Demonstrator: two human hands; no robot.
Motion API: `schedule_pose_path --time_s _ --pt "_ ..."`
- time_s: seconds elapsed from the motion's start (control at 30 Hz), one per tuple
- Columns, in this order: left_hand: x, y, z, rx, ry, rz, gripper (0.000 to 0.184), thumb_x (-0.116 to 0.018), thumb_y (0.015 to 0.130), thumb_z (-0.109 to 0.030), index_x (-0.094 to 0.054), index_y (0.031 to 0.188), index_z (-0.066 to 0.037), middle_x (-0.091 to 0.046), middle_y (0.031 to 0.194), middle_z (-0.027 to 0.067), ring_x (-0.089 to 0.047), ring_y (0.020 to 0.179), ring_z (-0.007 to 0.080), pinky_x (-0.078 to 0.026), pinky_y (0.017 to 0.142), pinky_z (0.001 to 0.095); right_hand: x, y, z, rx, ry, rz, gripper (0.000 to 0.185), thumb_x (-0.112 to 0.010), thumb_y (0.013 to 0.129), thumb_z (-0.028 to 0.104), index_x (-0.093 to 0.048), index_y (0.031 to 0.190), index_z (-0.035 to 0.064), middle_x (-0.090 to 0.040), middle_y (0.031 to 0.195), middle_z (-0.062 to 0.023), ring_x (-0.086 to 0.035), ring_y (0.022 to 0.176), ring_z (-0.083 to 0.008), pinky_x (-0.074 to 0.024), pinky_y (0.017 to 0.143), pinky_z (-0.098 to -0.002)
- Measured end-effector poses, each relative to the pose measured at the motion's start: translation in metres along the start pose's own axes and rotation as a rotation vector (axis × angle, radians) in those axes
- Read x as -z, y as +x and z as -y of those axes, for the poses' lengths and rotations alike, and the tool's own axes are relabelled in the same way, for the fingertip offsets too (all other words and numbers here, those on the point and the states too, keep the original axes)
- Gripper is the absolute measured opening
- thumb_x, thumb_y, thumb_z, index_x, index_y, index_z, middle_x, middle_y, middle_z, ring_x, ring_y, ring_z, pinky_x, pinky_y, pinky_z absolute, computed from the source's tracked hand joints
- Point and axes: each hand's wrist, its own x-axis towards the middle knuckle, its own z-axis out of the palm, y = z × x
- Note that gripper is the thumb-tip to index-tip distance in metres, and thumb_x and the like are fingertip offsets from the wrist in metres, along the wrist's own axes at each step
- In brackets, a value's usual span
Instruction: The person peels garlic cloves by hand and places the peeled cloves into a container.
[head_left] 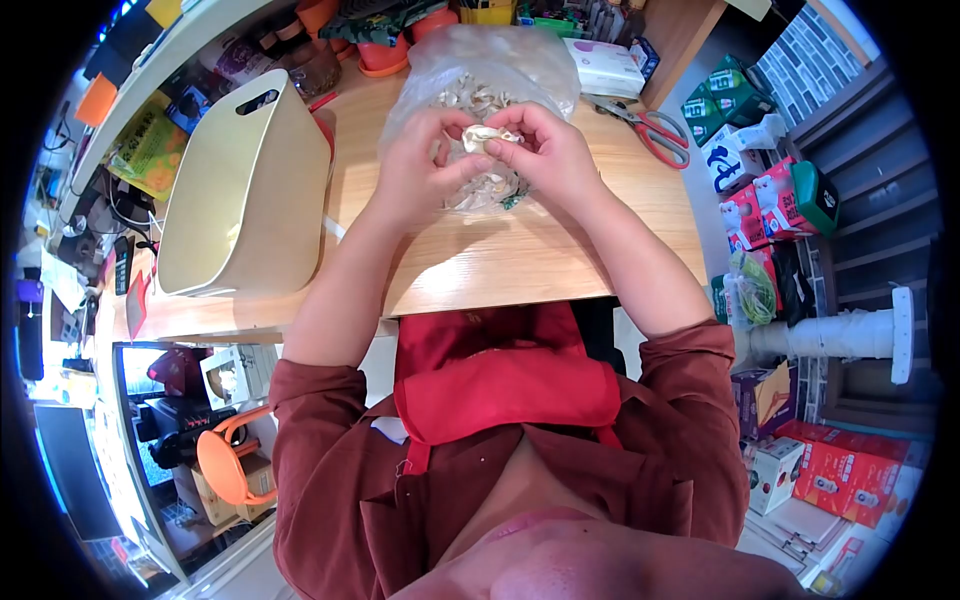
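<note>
My left hand (432, 158) and my right hand (548, 150) meet over the wooden table, and a small pale, crumpled piece (482, 138) is pinched between their fingertips. What the piece is, I cannot make out. Beneath and behind the hands lies a clear plastic bag (425, 82) spread on the table. Many small pale and brownish pieces (486, 97) show in it, some partly covered by my fingers. A cream-coloured bin (285, 215) stands to the left of my left hand.
Red-handled scissors (660, 138) lie at the table's right, near a white packet (605, 68). Orange pots (384, 55) and jars line the back edge. An orange stool (222, 468) stands at lower left. Boxes (845, 475) are stacked on the right.
</note>
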Motion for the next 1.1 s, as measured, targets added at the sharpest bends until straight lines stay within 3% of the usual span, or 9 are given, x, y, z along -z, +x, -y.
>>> schedule_pose_path --time_s 0.07,0.17,0.3,0.37,0.47,0.57,0.67,0.77,1.1 --pt "-0.006 0.000 0.005 -0.047 -0.025 -0.018 0.031 -0.067 0.076 -0.018 -0.055 0.101 -0.005 -0.053 0.086 0.0049 -0.050 0.075 0.0134 -0.042 0.069 0.0251 -0.002 0.000 -0.003 -0.018 0.154 0.009 0.019 -0.068 0.076 0.012 -0.059 0.090 0.0041 -0.058 0.076 -0.0012 -0.052 0.064 -0.0070 -0.0443 0.059 -0.0218" --pt "-0.006 0.000 0.007 -0.038 -0.042 -0.003 0.032 -0.068 0.076 -0.017 -0.056 0.103 -0.005 -0.056 0.092 0.0061 -0.052 0.082 0.0146 -0.043 0.074 0.0270 0.001 -0.001 0.007 -0.089 0.007 0.100 0.017 -0.061 0.082 0.008 -0.055 0.097 0.0028 -0.056 0.085 0.0013 -0.052 0.075 -0.0055 -0.0440 0.068 -0.0194" --pt "-0.007 -0.001 0.009 -0.006 -0.076 -0.028 0.033 -0.069 0.074 -0.015 -0.055 0.103 -0.005 -0.057 0.092 0.0060 -0.053 0.084 0.0141 -0.044 0.076 0.0273 0.008 0.001 0.010 0.050 -0.258 0.147 0.018 -0.063 0.081 0.015 -0.056 0.093 0.0037 -0.055 0.076 0.0007 -0.050 0.069 -0.0065 -0.0428 0.063 -0.0213" --pt "-0.006 -0.001 0.006 -0.057 -0.031 -0.004 0.033 -0.070 0.073 -0.016 -0.055 0.099 -0.004 -0.057 0.087 0.0070 -0.054 0.080 0.0153 -0.044 0.071 0.0278 0.012 0.002 0.014 0.095 -0.336 0.206 0.021 -0.066 0.079 0.019 -0.056 0.090 0.0044 -0.054 0.072 0.0006 -0.048 0.066 -0.0068 -0.0415 0.059 -0.0223" --pt "-0.007 -0.002 0.004 -0.078 0.018 0.053 0.033 -0.071 0.073 -0.017 -0.052 0.097 -0.004 -0.057 0.083 0.0076 -0.055 0.076 0.0158 -0.045 0.068 0.0278 0.014 0.002 0.013 0.054 -0.352 0.260 0.027 -0.068 0.076 0.025 -0.054 0.084 0.0040 -0.053 0.068 -0.0016 -0.046 0.062 -0.0096 -0.0396 0.057 -0.0246" --pt "-0.010 -0.005 0.004 -0.013 -0.051 0.121 0.034 -0.071 0.072 -0.016 -0.049 0.096 -0.004 -0.058 0.081 0.0076 -0.056 0.075 0.0155 -0.045 0.067 0.0276 0.015 0.003 0.012 0.161 -0.548 0.337 0.037 -0.061 0.078 0.042 -0.055 0.080 0.0053 -0.054 0.065 -0.0098 -0.053 0.059 -0.0240 -0.0416 0.055 -0.0330" --pt "-0.006 -0.005 -0.005 0.097 -0.133 0.227 0.034 -0.070 0.071 -0.008 -0.046 0.096 -0.004 -0.059 0.084 0.0063 -0.056 0.078 0.0123 -0.045 0.068 0.0255 0.012 0.003 0.010 0.241 -0.660 0.394 0.043 -0.050 0.082 0.048 -0.056 0.080 0.0061 -0.057 0.069 -0.0127 -0.055 0.065 -0.0324 -0.0428 0.058 -0.0383" --pt "-0.007 -0.006 0.001 0.110 -0.232 0.296 0.035 -0.068 0.071 -0.003 -0.043 0.096 -0.003 -0.058 0.087 0.0063 -0.056 0.081 0.0102 -0.045 0.069 0.0237 0.009 -0.001 0.016 0.241 -0.674 0.386 0.045 -0.044 0.084 0.049 -0.057 0.080 0.0066 -0.059 0.072 -0.0125 -0.056 0.069 -0.0342 -0.0434 0.060 -0.0406" --pt "-0.006 -0.007 0.005 0.185 -0.499 0.355 0.036 -0.067 0.074 -0.002 -0.040 0.097 -0.004 -0.057 0.090 0.0067 -0.054 0.085 0.0095 -0.045 0.071 0.0233 0.006 -0.003 0.014 0.216 -0.617 0.349 0.042 -0.044 0.087 0.043 -0.055 0.071 0.0051 -0.057 0.069 -0.0127 -0.056 0.067 -0.0328 -0.0428 0.059 -0.0396"
